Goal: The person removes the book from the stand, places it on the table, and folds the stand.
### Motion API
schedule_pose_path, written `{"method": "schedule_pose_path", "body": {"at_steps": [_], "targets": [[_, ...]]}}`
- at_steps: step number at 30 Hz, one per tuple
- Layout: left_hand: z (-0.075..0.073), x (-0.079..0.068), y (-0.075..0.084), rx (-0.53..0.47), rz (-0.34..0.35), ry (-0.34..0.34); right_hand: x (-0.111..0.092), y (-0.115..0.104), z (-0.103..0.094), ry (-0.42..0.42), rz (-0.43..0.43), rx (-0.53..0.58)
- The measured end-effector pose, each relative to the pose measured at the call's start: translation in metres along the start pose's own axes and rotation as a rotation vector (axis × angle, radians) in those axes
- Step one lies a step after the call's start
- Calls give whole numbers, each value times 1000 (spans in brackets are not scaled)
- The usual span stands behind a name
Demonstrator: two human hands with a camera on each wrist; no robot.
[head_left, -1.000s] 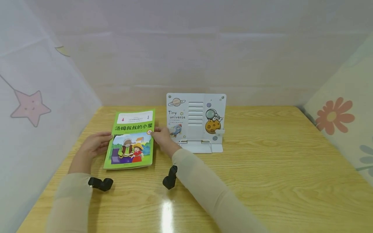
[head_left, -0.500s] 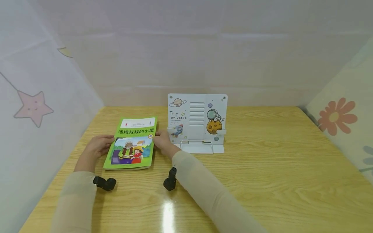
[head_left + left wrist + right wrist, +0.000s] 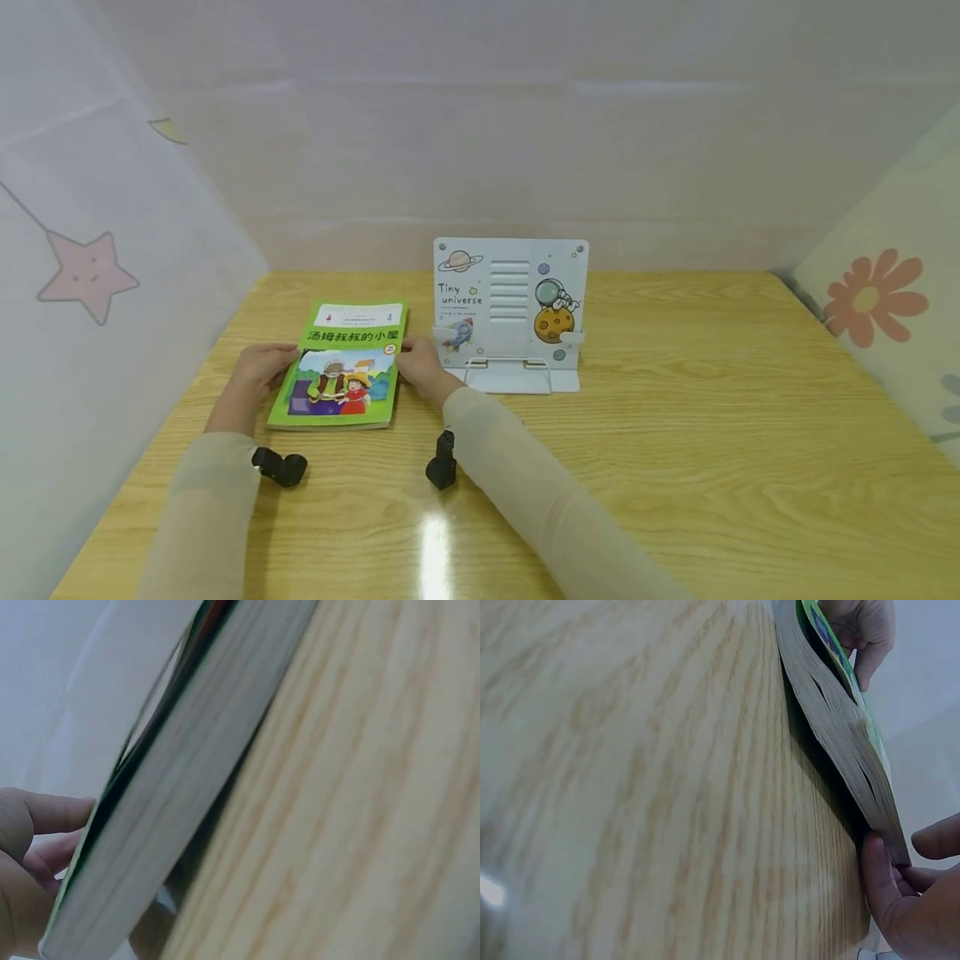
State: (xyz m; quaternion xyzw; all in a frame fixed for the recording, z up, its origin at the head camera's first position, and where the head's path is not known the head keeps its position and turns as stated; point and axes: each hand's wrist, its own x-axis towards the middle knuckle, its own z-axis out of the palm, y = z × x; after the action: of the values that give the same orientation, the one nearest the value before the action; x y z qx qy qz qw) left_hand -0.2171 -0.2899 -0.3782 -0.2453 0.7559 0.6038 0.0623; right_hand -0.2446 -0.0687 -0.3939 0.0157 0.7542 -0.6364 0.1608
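A green paperback book (image 3: pixel 341 367) with a cartoon cover and Chinese title lies at the left, facing up, low over the wooden table. My left hand (image 3: pixel 262 364) holds its left edge. In the left wrist view a fingertip (image 3: pixel 71 814) meets the cover's edge, with other fingers partly hidden behind it. My right hand (image 3: pixel 426 364) grips the opposite edge. In the right wrist view its thumb (image 3: pixel 877 862) presses at the lower corner of the page block (image 3: pixel 847 742), which bows slightly with a dark gap beneath.
Just right of the book stands a white metal bookstand (image 3: pixel 510 300) printed with planets and an astronaut, with a wire support and ledge in front. The wooden table (image 3: pixel 675 458) stretches to the right. Pale printed cloth (image 3: pixel 480 150) encloses the back and sides.
The book's far end has come down, so its cover lies flatter, and both hands have lowered with it. In the last half second the book has barely shifted. The bookstand has not moved.
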Motion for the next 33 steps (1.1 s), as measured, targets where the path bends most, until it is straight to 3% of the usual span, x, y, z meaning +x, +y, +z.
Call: {"method": "schedule_pose_path", "body": {"at_steps": [4,12,17,20,24,28,33], "targets": [[2,0,1,-40,5,55,-2,-1,-1,-7,-2,-21],[2,-2,0,-39,46,76,-5,-3,-2,-22,9,-37],[3,-3,1,36,57,94,-7,-4,-5,-50,23,-62],[3,-5,3,109,79,87,-9,-6,-8,-53,-8,-145],[2,-8,8,193,147,76,-15,-11,-15,-58,-73,-280],[4,-9,13,243,230,98,-23,-15,-21,-108,-116,-336],[15,-7,23,186,333,96,-31,-19,-31,-210,-203,-386]]}}
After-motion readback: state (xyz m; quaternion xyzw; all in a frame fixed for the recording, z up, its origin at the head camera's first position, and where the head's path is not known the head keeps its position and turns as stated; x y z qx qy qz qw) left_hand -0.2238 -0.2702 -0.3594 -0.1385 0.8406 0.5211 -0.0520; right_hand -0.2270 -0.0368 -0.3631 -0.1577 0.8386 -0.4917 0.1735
